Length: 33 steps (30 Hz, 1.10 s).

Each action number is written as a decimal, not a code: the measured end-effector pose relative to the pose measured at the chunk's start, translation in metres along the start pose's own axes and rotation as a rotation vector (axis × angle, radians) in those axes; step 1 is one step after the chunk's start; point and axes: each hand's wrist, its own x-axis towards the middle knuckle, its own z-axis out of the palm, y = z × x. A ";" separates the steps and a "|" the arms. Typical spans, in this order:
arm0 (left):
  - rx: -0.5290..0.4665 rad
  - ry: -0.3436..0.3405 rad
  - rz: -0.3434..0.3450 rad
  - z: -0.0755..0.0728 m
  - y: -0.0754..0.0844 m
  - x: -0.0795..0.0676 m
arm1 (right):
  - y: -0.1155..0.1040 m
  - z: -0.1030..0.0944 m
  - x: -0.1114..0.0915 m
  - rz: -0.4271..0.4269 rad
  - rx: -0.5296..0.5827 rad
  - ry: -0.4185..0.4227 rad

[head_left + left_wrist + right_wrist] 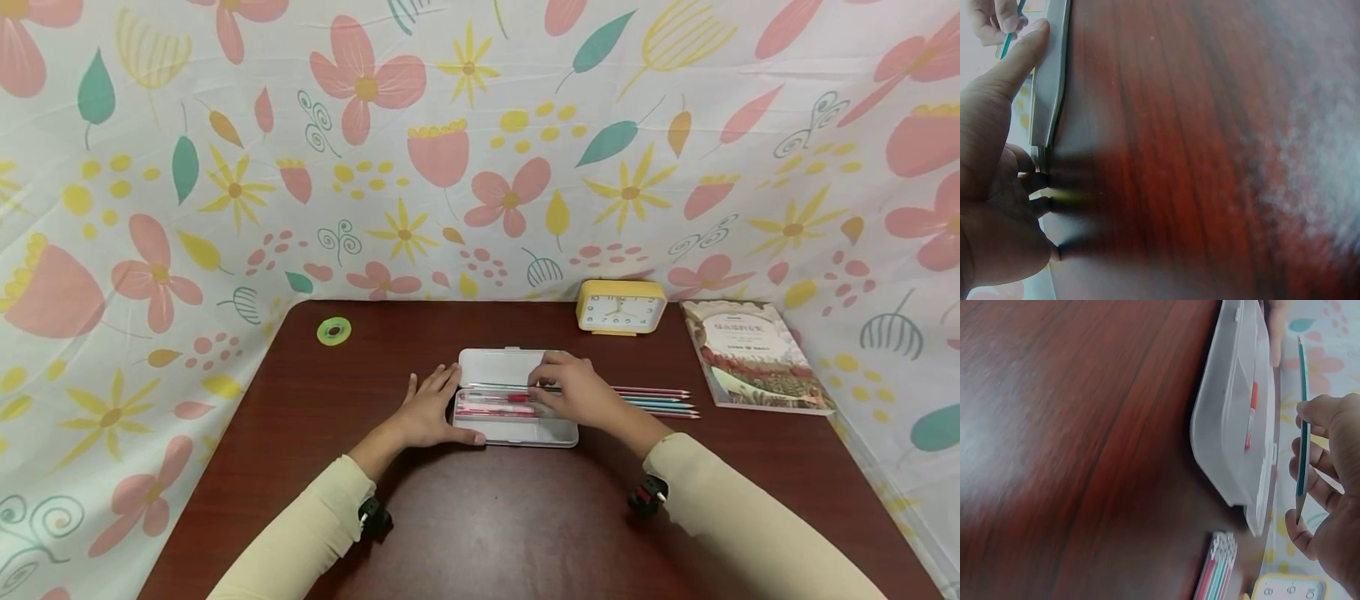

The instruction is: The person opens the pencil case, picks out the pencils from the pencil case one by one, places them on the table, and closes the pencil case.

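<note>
A white pencil case (517, 431) lies with its lid folded back on the dark wooden table. Red-and-white pens (495, 409) rest inside it. My left hand (429, 415) is at the case's left end, thumb on the front rim, other fingers spread along the side. Above the case, my right hand (576, 390) pinches a green pencil (1304, 437) between thumb and fingers. In the right wrist view that pencil is off the case, its sharpened tip toward the palm side. Several pencils (663, 403) lie in a bundle to the right, partly hidden by my right hand.
A yellow alarm clock (621, 307) stands at the back of the table. To its right lies a book (753, 354) with a flowery cover. A green tape roll (333, 331) sits at the back left. Floral cloth (480, 167) hangs behind and at both sides.
</note>
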 end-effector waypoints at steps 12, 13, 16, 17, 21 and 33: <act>-0.036 0.042 0.025 0.017 -0.019 0.008 | 0.026 -0.021 -0.041 -0.035 -0.016 0.078; -0.040 0.042 0.024 0.016 -0.018 0.008 | 0.029 -0.023 -0.045 -0.040 -0.030 0.091; -0.040 0.041 0.026 0.013 -0.013 0.005 | 0.038 -0.028 -0.060 -0.034 -0.071 0.123; -0.036 0.042 0.030 0.012 -0.011 0.005 | 0.041 -0.030 -0.065 -0.024 -0.085 0.133; -0.014 0.018 0.017 0.004 -0.001 0.000 | 0.052 -0.037 -0.087 0.009 -0.134 0.154; -0.035 0.037 0.032 0.012 -0.012 0.005 | 0.081 -0.054 -0.144 0.015 -0.231 0.227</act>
